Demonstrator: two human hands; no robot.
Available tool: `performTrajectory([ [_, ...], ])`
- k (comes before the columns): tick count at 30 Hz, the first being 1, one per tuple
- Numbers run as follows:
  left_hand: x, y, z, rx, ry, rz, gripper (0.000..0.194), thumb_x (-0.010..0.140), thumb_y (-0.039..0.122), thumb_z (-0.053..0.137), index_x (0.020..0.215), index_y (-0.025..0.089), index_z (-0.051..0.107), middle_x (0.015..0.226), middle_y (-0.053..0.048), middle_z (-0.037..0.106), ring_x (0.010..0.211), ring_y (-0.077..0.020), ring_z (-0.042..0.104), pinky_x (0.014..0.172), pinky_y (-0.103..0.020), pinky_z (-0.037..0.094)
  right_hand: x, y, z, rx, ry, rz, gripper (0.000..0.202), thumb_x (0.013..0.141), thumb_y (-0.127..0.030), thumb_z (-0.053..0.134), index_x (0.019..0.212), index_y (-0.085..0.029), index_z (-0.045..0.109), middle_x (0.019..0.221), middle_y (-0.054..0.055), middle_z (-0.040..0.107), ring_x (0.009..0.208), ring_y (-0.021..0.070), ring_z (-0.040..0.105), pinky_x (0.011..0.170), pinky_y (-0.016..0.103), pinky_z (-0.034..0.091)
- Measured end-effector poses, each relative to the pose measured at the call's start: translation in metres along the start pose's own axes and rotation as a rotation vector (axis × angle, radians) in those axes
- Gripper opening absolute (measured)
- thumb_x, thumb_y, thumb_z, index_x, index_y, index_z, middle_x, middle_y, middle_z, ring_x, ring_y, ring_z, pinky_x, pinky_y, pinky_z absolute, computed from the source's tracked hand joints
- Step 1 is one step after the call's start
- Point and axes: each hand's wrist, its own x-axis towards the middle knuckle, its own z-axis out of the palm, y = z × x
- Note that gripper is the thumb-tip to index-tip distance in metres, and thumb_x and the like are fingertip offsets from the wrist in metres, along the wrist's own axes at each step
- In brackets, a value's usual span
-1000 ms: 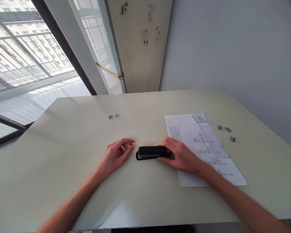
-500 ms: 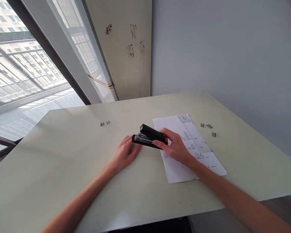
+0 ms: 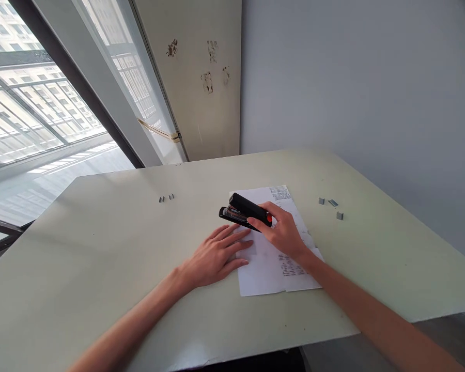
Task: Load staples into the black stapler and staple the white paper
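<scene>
My right hand is wrapped round the rear end of a black stapler with a red spot near its back. The stapler points left, its top arm raised from its base, above the upper part of the printed papers. My left hand lies flat with fingers spread, its fingertips on the left edge of the papers just below the stapler's front. Part of the print is hidden by my right hand and forearm.
Small grey staple strips lie right of the papers, and more small pieces lie towards the back left of the pale table. Behind it stand a grey wall, a marked cream panel and a window at left.
The papers have shifted left. My left hand has spread its fingers and moved right onto their edge. The stapler has moved slightly right, still in my right hand.
</scene>
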Motion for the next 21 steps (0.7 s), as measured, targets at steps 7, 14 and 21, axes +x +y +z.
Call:
performTrajectory([
  [7,-0.06,-0.02,-0.019,-0.018,0.022,-0.139,0.041,0.11,0.045,0.049,0.146,0.031,0.06,0.165,0.0,0.045,0.157,-0.0274,0.036,0.13,-0.051,0.034,-0.003,0.001,0.006,-0.017,-0.045,0.009,0.016,0.094,-0.042,0.07,0.094,-0.026,0.068,0.088,0.002,0.066,0.078,0.0196,0.056,0.063,0.031,0.047],
  [14,-0.086,-0.026,-0.022,-0.044,0.063,-0.179,0.036,0.108,0.042,0.054,0.139,0.029,0.065,0.163,0.0,0.049,0.157,-0.0272,0.036,0.129,-0.05,0.037,-0.007,0.005,0.008,-0.065,-0.087,0.028,0.02,0.093,-0.046,0.071,0.097,-0.026,0.071,0.089,0.004,0.066,0.078,0.0204,0.055,0.054,0.029,0.043],
  [21,-0.109,-0.028,-0.029,-0.039,0.101,-0.182,0.032,0.107,0.036,0.055,0.134,0.027,0.068,0.159,-0.003,0.054,0.155,-0.028,0.04,0.125,-0.05,0.042,-0.008,0.007,0.01,-0.116,-0.08,0.06,0.026,0.094,-0.051,0.07,0.097,-0.025,0.071,0.087,0.005,0.064,0.077,0.0208,0.053,0.05,0.029,0.041],
])
